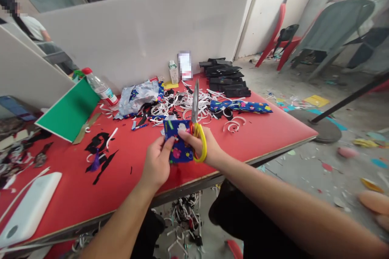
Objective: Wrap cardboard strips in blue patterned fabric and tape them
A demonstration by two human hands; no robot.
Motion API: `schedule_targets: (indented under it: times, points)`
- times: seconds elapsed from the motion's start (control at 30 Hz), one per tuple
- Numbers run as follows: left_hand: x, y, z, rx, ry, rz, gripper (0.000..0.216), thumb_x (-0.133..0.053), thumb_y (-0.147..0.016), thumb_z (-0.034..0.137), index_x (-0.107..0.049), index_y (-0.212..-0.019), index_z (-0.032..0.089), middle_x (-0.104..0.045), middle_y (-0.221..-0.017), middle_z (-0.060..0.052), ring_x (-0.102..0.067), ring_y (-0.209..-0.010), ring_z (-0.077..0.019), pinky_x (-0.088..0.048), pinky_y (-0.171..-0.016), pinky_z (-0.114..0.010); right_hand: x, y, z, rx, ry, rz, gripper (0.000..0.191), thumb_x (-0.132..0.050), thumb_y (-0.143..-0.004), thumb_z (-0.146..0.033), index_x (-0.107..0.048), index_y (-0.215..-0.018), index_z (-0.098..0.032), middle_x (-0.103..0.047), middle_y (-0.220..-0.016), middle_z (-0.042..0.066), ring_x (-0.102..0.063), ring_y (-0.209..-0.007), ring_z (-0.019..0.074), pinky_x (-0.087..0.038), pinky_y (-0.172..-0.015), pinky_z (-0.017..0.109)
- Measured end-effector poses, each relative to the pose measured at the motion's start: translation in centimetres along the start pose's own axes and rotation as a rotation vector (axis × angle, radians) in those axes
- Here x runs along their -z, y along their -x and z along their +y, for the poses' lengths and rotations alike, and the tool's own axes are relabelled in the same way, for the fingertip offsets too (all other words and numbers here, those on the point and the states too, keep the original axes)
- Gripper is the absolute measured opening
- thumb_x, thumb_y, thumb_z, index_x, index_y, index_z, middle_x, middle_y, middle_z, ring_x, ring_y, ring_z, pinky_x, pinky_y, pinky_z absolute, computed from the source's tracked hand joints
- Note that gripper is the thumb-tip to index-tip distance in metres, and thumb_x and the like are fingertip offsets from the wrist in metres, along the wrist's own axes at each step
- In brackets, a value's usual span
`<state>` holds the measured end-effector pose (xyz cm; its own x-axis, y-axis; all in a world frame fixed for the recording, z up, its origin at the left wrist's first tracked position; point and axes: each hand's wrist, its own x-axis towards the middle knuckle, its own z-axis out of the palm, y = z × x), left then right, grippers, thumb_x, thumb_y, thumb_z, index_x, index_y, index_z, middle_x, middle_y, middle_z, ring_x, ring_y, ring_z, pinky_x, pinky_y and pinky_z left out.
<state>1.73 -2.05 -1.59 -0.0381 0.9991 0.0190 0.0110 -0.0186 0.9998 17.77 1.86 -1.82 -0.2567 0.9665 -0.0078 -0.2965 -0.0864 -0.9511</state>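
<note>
Scissors [197,123] with yellow handles are sitting in the right hand [212,151], fingers closing through the loops, blades together and pointing away from the grip. Just beside that grip, the left hand [158,162] is pinching the blue patterned piece [180,151] by its near edge, holding it above the red table [267,129]. Beyond both grips, white curled strips [182,107] are lying heaped.

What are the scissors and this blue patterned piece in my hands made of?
On the scissors, the blades look like dull grey metal and the handles like glossy yellow plastic. The blue patterned piece is a thin, flat, matte printed sheet, probably paper or fabric; the look leaves that open.
</note>
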Motion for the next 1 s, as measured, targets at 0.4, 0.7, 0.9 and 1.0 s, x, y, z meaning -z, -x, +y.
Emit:
schedule_targets:
  times: [0.4, 0.7, 0.9, 1.0]
  points:
    - [2.4, -4.0, -2.1, 0.095, 0.174, 0.078, 0.043, -0.089, -0.082, 0.04, -0.067, -0.114, 0.021, -0.081, -0.098, -0.006, -0.076, -0.072, -0.0196, -0.063, -0.059, -0.027, -0.6, -8.8, 1.0, -0.087, 0.122, -0.346, 0.043, -0.098, -0.063, -0.045, -0.069, -0.078, -0.018, -0.069, -0.068, -0.001, -0.06, -0.057, 0.0132, -0.053, -0.056, 0.027]
    - [3.6, -3.9, -1.3, 0.317, 0.241, -0.024, 0.032, -0.083, -0.089, 0.038, -0.07, -0.116, 0.024, -0.078, -0.084, -0.004, -0.072, -0.058, -0.0174, -0.064, -0.055, -0.027, -0.9, -7.9, 1.7, -0.213, 0.176, -0.197, 0.039, -0.076, -0.09, -0.054, -0.064, -0.077, -0.02, -0.067, -0.066, 0.001, -0.059, -0.053, 0.0133, -0.049, -0.048, 0.025]
    - [4.0, -4.7, -1.4, 0.221, 0.253, 0.16, 0.029, -0.085, -0.086, 0.038, -0.07, -0.103, 0.019, -0.075, -0.078, -0.001, -0.062, -0.048, -0.0102, -0.054, -0.046, -0.02, -0.6, -8.4, 1.6, -0.244, 0.203, -0.211, 0.044, -0.097, -0.066, -0.047, -0.071, -0.087, -0.019, -0.068, -0.071, -0.001, -0.05, -0.05, 0.009, -0.04, -0.043, 0.023]
    - [3.8, -4.9, -1.5, 0.201, 0.273, 0.173, 0.029, -0.086, -0.084, 0.038, -0.07, -0.097, 0.018, -0.075, -0.074, -0.001, -0.065, -0.047, -0.0122, -0.055, -0.046, -0.022, -0.6, -8.3, 1.6, -0.286, 0.183, -0.265, 0.04, -0.097, -0.068, -0.044, -0.07, -0.082, -0.019, -0.066, -0.065, -0.002, -0.048, -0.048, 0.0085, -0.039, -0.042, 0.023]
